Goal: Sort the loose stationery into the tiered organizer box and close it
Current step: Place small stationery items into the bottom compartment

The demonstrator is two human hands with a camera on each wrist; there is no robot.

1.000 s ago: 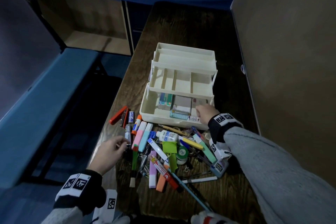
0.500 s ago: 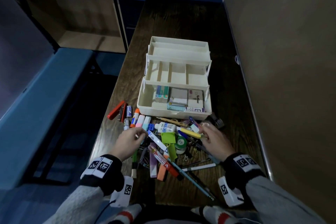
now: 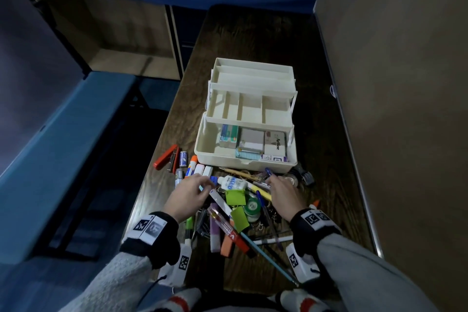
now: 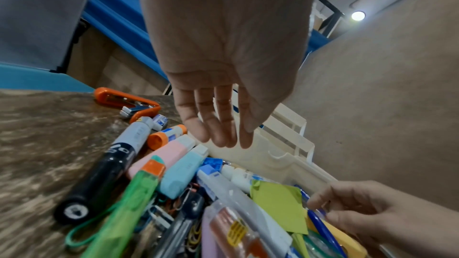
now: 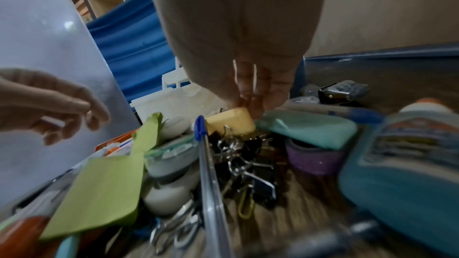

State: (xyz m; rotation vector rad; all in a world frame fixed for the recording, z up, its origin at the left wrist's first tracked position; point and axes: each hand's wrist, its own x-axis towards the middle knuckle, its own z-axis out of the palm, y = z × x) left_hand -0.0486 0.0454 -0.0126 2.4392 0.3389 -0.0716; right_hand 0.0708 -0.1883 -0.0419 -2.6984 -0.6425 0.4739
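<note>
Left hand (image 4: 218, 105), fingers straight and empty, hovers just above the pink highlighter (image 4: 164, 156) lying lengthwise toward the organizer box (image 3: 243, 162); right hand's (image 3: 283, 192) fingers curl, grip unclear.

organizer box (image 3: 245, 164) behind stationery pile (image 3: 229, 210) — stapler (image 3: 167, 160) left

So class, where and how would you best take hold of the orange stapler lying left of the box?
Probably grip the orange stapler across its long sides near the middle, coming from above and from the left. It lies flat at the pile's left edge, apart from both hands, with a battery close on its right and bare table on its left.
</note>
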